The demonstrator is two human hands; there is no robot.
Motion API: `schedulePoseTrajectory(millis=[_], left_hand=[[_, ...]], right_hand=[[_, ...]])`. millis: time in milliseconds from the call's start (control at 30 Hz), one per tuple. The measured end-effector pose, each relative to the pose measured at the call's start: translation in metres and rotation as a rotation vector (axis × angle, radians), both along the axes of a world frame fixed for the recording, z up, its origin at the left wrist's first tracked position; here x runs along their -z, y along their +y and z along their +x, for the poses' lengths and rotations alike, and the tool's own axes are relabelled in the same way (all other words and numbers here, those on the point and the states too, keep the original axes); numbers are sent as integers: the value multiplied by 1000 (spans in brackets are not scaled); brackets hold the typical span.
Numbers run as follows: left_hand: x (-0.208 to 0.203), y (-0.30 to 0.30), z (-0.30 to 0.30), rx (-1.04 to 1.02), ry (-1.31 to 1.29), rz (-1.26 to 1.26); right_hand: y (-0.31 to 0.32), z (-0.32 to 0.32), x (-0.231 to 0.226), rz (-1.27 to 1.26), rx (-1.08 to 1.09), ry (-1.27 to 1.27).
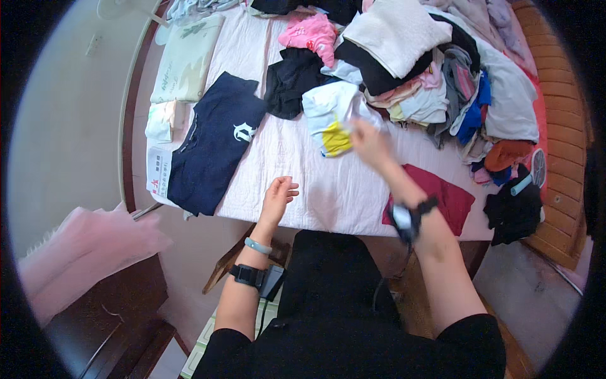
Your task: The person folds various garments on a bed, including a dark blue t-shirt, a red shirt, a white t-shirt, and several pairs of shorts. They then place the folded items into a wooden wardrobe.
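Note:
Over the near part of the pale bed, my left hand (278, 197) hovers with loosely curved fingers and nothing in them. My right hand (371, 144), smeared by motion, is at the right side of a crumpled white garment with a yellow patch (328, 114); whether it grips the cloth cannot be made out. Beneath my right forearm lies a folded dark red garment (445, 199). To the left, a navy T-shirt (218, 142) with a white letter print is spread flat. Just beyond the white garment sits a bunched black garment (291, 82).
A tall heap of clothes (404, 41) fills the far right, beside a wooden headboard (549, 114). A pink garment (310, 35) lies at the back. Along the left edge are a pale green folded cloth (186, 60) and a small package (163, 121). Pink tulle (95, 252) hangs lower left.

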State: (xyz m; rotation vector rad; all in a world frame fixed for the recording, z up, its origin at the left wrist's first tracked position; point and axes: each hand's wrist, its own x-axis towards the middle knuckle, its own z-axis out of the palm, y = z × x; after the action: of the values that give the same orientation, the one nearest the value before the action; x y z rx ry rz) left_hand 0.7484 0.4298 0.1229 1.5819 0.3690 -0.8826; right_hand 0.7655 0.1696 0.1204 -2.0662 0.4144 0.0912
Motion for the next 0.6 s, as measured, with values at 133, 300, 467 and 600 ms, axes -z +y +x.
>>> schedulePoseTrajectory(millis=[133,300,467,600], left_hand=[[15,-6,32,-281,435,-590],[40,-38,37,96,343,-406],[31,-40,19,181,190,-240],[8,-41,1,505,-63,-271]], right_hand=[[66,-79,-50,240,-730,-168],[94,-130,-60,353,-786,115],[64,-132,-49,401,-506,253],[43,-111,-15,9,51,121]])
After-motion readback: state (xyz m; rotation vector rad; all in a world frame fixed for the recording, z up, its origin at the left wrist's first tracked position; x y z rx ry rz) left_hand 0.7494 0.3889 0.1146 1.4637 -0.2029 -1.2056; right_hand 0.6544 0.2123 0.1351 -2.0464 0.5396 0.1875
